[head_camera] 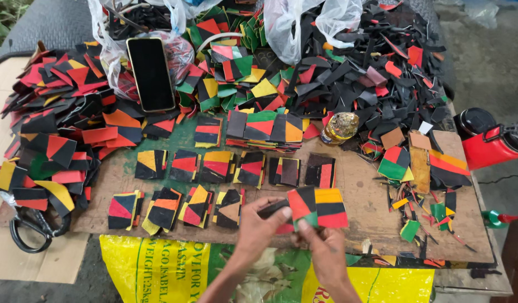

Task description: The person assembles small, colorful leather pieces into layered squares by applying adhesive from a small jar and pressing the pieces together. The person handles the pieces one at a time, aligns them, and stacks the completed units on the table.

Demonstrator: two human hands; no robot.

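The left hand (259, 223) and the right hand (322, 247) meet at the near edge of a worn wooden board (360, 191), both closed on a stack of patchwork squares (318, 207). The top square is pieced from red, black, orange and green. The left hand pinches the stack's left side, where a dark piece shows under the thumb; the right hand's thumb and fingers grip its near edge.

Just beyond the hands, on the board, small piles of similar squares (214, 165) lie in two rough rows, in black, red, yellow and orange. A longer row of stacked squares (264, 128) sits farther back. To the right of it stands a small glass jar (340, 128) with a golden look.

Far right, a heap of black offcuts (377, 73) spreads over the desk, with red and green scraps mixed in. Narrow trimmings (427, 210) litter the board's right end. A red container with a black lid (489, 143) lies at the right edge.

To the left, a big loose mound of red, black and orange pieces (63, 123) covers the desk. A dark smartphone (151, 74) rests face up on a clear plastic bag at the far left centre. Black-handled scissors (32, 224) lie at the near left. A yellow woven sack (158, 266) hangs below the board's near edge.
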